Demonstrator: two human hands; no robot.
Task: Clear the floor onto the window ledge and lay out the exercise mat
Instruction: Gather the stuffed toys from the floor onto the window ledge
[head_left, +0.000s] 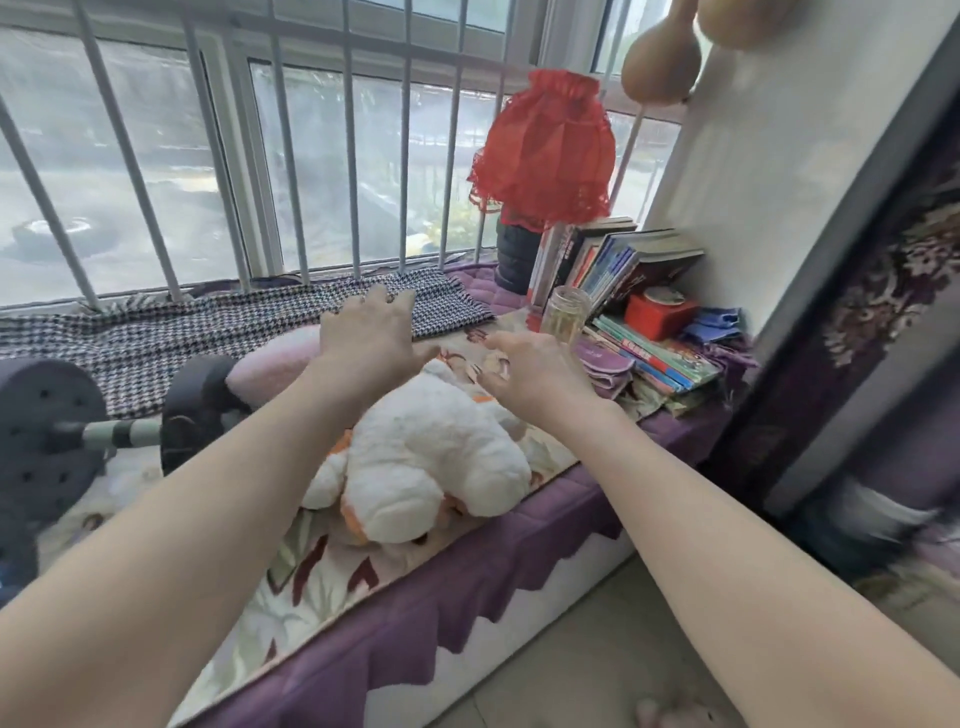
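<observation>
A white plush toy (431, 452) with orange patches lies on the window ledge (467, 582), which has a purple scalloped cover. Both my arms reach out over it. My left hand (366, 338) hovers just past the toy with fingers spread, above a houndstooth cloth (218, 332). My right hand (530, 369) hangs over the toy's far end, fingers curled loosely and apart, holding nothing. A dark dumbbell (93, 426) rests on the ledge to the left, next to a pink pillow (270, 364). No exercise mat is in view.
At the ledge's right end stand a glass jar (566, 314), leaning and stacked books (613, 265), a red box (660, 314) and a red lace lampshade (545, 150). White window bars (353, 156) run behind. Tiled floor (597, 649) shows below right, beside a dark curtain (883, 322).
</observation>
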